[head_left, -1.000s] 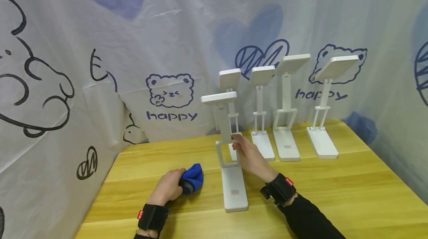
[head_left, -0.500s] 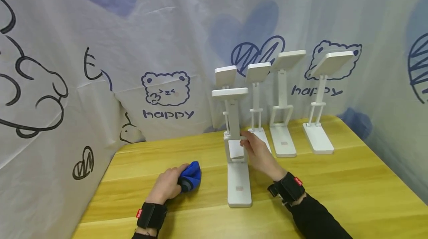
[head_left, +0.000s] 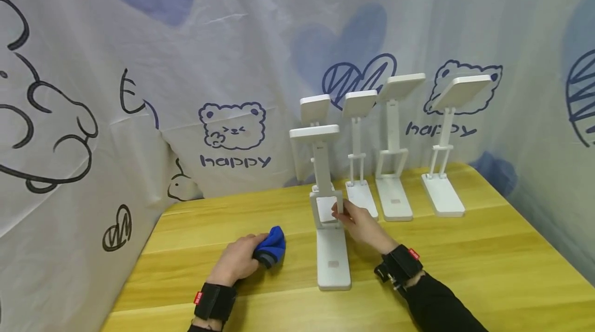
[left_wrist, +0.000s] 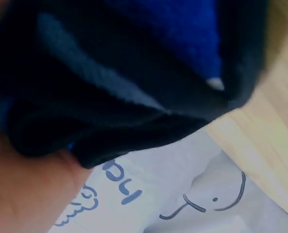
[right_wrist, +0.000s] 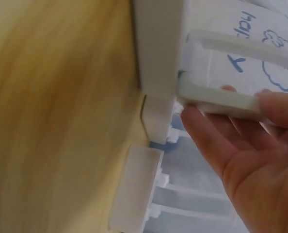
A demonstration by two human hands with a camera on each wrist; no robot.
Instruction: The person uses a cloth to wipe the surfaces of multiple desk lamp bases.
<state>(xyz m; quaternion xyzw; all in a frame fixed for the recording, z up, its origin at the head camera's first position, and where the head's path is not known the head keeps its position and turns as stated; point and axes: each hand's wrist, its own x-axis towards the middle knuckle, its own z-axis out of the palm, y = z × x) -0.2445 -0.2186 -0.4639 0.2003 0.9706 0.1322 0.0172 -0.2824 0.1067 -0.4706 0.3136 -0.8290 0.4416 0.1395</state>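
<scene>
A white folding desk lamp stands upright, nearest on the table, its flat head raised. My right hand pinches the side bar of the lamp's lower frame between thumb and fingers. In the right wrist view, the thumb lies on one side of that bar and the fingers on the other. To the left, my left hand grips a bunched blue cloth with a dark and grey edge, low over the tabletop. The left wrist view shows the cloth's folds close up, blurred.
Behind stands a row of similar white lamps, one of them partly hidden by the nearest lamp, others and a further lamp to the right. The wooden table meets a printed curtain at the back.
The nearest lamp has shifted slightly right relative to the row behind. My right hand has slid from the joint down along the frame's side bar. The blue cloth has moved a little right.
</scene>
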